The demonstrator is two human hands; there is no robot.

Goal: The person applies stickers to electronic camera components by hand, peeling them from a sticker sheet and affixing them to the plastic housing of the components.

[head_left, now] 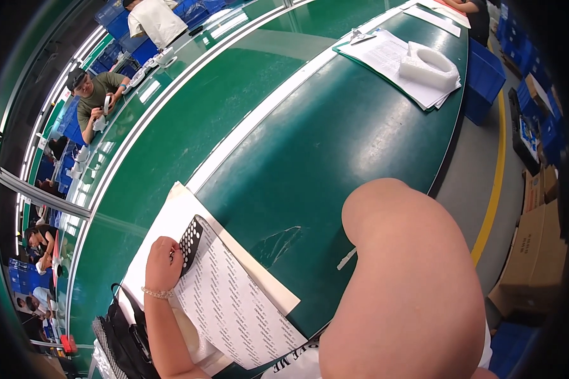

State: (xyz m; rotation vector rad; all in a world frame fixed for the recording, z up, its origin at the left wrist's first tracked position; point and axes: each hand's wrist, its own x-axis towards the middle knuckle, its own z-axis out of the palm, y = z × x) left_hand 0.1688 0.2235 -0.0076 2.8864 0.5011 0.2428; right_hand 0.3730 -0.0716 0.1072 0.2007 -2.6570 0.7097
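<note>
My left hand (164,262), with a beaded bracelet at its wrist, is closed with the fingertips at the edge of a black strip with white round dots (191,243). This strip lies at the far end of a white sheet with rows of repeated grey print (234,309). Beneath the sheet are a larger white sheet (171,218) and a cream-coloured edge of card or paper (259,271). My right arm (411,284) fills the lower right, bent and very close; its hand does not show.
A small white scrap (346,259) lies on the green bench (284,158). Farther off are a clipboard with papers (373,60) and a white foam piece with a round opening (430,66). A black bag (123,335) sits at lower left. Cardboard boxes (531,259) stand right; people work across the glass.
</note>
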